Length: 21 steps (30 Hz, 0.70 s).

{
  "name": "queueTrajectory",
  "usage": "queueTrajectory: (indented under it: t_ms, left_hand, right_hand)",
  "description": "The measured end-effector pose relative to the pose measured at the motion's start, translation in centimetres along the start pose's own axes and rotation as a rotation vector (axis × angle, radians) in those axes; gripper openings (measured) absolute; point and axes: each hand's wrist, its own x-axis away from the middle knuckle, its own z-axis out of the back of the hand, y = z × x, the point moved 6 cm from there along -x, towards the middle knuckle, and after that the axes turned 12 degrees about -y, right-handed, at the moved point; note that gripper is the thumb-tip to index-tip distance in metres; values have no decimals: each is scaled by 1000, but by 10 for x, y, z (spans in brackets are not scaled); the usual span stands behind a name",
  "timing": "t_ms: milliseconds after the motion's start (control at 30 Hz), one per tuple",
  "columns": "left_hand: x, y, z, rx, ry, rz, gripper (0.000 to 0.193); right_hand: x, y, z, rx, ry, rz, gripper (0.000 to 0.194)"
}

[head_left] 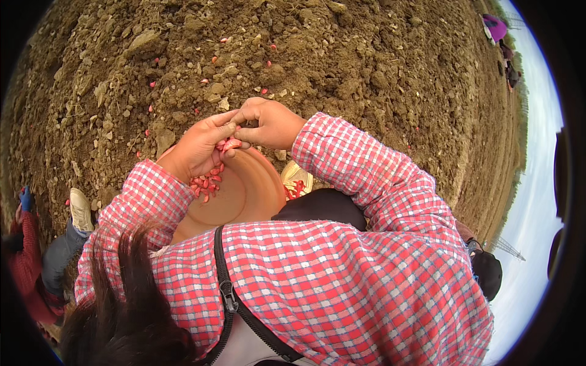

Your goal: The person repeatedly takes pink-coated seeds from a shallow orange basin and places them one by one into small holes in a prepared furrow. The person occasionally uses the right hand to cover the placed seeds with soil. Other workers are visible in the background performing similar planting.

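Note:
My left hand [197, 144] is cupped around several pink-red garlic cloves [231, 145], just above the rim of an orange-brown basin [263, 183]. My right hand [273, 124] meets it from the right, its thumb and fingertips bent against the left fingers. Whether a clove sits between the right fingertips is hidden. Inside the basin, a loose heap of the same cloves [207, 184] lies on the left side, partly behind my left wrist. More cloves [204, 81] are scattered apart on the soil [348, 78] beyond my hands.
A light shoe [297, 175] with red trim and a dark-clad knee [322, 206] are right of the basin. At left, another person's shoe [81, 210] and blue-gloved hand [25, 199] are close by. Stones [143, 41] and clods cover the field. Other people [512, 75] are far right.

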Motion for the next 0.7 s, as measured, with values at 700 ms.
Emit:
queueTrajectory:
  t_ms: [700]
  left_hand:
    - [-29, -45, 5, -208, 243, 65, 18]
  right_hand:
    - [120, 155, 62, -90, 395, -809, 30]
